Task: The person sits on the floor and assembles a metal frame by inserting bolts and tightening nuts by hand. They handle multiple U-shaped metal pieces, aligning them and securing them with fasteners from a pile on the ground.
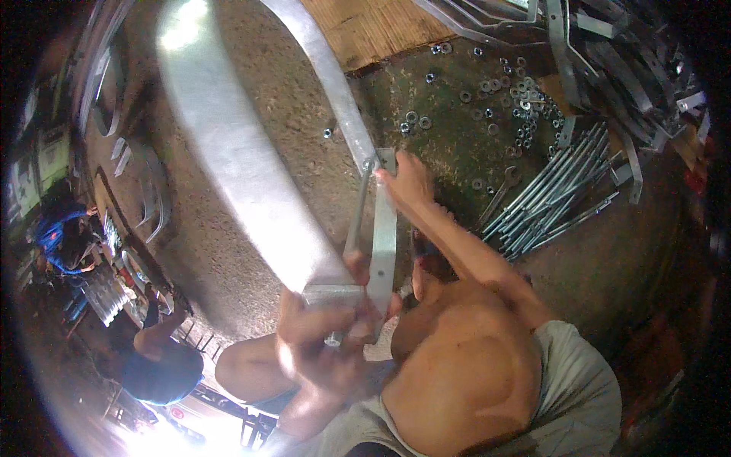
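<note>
A wide, shiny metal band (228,152) curves down from the top edge to my left hand (324,327), whose fingers are closed around its near end. A narrower-looking curved strip (327,76) comes down beside it; whether the two join lies out of view. A thin metal rod (356,217) runs between this strip's end and my left hand. Just right of the rod is a flat metal bar (384,236) with holes. My right hand (411,183) pinches the bar's far end, where the strip and rod meet it. Some left fingertips are hidden behind the metal.
Loose nuts and washers (525,95) lie scattered on the floor at the far right. Near them are a pile of threaded rods (552,194), a wrench (499,194) and a heap of bent metal brackets (594,61). Cardboard (373,30) lies at the top. Co-workers (164,373) sit at the left.
</note>
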Motion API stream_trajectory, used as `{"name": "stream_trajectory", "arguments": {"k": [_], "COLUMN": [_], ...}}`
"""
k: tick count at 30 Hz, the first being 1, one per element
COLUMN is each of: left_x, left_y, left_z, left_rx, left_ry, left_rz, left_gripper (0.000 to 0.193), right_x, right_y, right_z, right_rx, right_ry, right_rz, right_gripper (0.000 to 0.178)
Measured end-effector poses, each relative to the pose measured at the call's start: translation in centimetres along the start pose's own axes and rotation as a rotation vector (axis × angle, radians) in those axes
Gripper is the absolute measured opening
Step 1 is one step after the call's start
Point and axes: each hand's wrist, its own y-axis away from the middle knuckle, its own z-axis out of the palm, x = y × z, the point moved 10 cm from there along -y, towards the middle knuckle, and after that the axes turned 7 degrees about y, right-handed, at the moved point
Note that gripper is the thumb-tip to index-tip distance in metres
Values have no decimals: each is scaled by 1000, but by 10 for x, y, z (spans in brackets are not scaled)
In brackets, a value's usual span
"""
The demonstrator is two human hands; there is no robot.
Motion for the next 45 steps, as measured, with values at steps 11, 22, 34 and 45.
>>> {"name": "stream_trajectory", "arguments": {"k": [11, 22, 34, 45], "left_x": [-7, 11, 5, 42], "left_y": [-33, 7, -11, 16], "left_z": [-46, -9, -29, 2], "left_rx": [262, 68, 91, 61], "left_ry": [260, 157, -11, 269], "left_rz": [142, 109, 248, 263], "left_gripper": [34, 33, 21, 16], "right_x": [11, -4, 11, 102], "right_y": [-18, 2, -21, -36], "right_z": [23, 30, 60, 73], "right_rx": [-135, -244, -225, -260], "right_ry": [127, -141, -186, -413], "right_rz": [145, 73, -16, 195], "right_gripper": [55, 53, 58, 36]}}
